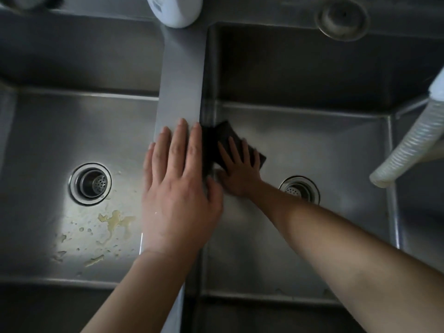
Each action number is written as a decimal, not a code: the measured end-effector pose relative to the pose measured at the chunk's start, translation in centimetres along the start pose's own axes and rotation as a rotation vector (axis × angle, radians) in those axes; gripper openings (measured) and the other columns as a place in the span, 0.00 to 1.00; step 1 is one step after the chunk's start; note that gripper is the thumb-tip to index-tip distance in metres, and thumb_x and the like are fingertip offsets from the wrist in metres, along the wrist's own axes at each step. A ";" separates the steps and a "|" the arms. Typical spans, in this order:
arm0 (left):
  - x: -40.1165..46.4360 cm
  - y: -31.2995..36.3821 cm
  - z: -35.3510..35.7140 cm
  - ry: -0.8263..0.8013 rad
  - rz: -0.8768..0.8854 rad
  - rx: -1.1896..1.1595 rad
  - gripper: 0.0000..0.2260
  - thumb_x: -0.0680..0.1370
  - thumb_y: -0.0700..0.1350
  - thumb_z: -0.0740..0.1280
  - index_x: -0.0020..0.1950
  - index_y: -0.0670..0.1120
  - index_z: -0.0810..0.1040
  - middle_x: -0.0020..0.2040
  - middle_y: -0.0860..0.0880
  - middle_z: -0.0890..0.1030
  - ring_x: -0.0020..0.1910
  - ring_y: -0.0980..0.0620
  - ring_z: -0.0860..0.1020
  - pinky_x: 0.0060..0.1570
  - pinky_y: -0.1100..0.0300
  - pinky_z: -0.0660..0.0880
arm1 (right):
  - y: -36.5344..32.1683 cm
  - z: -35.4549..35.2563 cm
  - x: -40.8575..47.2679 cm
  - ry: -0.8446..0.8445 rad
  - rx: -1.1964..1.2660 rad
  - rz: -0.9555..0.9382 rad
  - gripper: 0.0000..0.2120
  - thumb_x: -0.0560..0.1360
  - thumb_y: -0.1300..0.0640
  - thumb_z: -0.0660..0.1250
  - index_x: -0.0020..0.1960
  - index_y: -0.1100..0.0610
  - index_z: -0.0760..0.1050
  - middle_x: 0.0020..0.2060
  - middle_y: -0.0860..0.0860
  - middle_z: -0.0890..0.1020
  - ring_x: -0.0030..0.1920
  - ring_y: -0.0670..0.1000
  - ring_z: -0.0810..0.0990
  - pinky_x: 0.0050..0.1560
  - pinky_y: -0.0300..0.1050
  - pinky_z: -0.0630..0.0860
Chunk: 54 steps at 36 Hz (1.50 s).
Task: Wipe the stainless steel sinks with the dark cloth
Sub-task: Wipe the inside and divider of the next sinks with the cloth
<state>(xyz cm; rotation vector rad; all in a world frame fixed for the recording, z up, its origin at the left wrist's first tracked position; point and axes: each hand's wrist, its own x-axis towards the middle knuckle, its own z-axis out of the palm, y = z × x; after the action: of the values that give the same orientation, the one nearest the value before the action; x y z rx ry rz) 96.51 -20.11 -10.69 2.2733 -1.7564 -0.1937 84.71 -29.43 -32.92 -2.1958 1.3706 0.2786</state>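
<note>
Against the right sink's (312,145) left wall, the flat dark cloth (230,135) lies under the right hand's (240,174) spread, straight fingers (234,150).

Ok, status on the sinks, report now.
Left hand flat on the divider. Right hand pressing the dark cloth on the right sink floor. Yellowish residue unwiped in the left sink. Nothing blocking.

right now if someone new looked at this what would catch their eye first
Two bare hands meet at the middle: the left hand lies flat on the steel divider between the sinks, while the right hand presses the dark cloth onto the floor of the right sink. Next, the yellowish puddles on the floor of the left sink, near its drain.
</note>
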 end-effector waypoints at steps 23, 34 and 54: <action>0.0 -0.5 0.3 0.030 0.003 -0.109 0.27 0.79 0.46 0.57 0.79 0.46 0.63 0.79 0.46 0.64 0.79 0.42 0.58 0.77 0.47 0.54 | 0.8 -5.8 8.3 -0.054 0.033 0.163 0.33 0.80 0.33 0.49 0.80 0.41 0.42 0.81 0.49 0.39 0.79 0.59 0.35 0.74 0.65 0.35; -0.1 -0.4 0.2 0.017 -0.004 -0.139 0.28 0.77 0.48 0.54 0.79 0.46 0.63 0.79 0.46 0.64 0.79 0.42 0.57 0.77 0.46 0.54 | -2.7 1.6 -4.2 -0.075 0.039 0.136 0.36 0.79 0.37 0.53 0.80 0.43 0.40 0.81 0.47 0.40 0.79 0.59 0.37 0.76 0.65 0.43; -16.1 -3.4 -6.9 -0.060 -0.135 -0.548 0.24 0.74 0.29 0.59 0.68 0.43 0.77 0.71 0.46 0.74 0.74 0.43 0.65 0.73 0.45 0.63 | -6.7 -0.6 -22.1 -0.699 -0.181 -0.079 0.27 0.80 0.33 0.52 0.77 0.38 0.61 0.81 0.44 0.46 0.80 0.53 0.40 0.76 0.63 0.42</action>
<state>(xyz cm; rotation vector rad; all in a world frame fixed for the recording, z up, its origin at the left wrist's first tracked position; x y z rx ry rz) 97.28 -2.97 -5.93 1.9886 -1.3551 -0.6838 80.34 -10.46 -20.52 -1.9849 0.8868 1.0577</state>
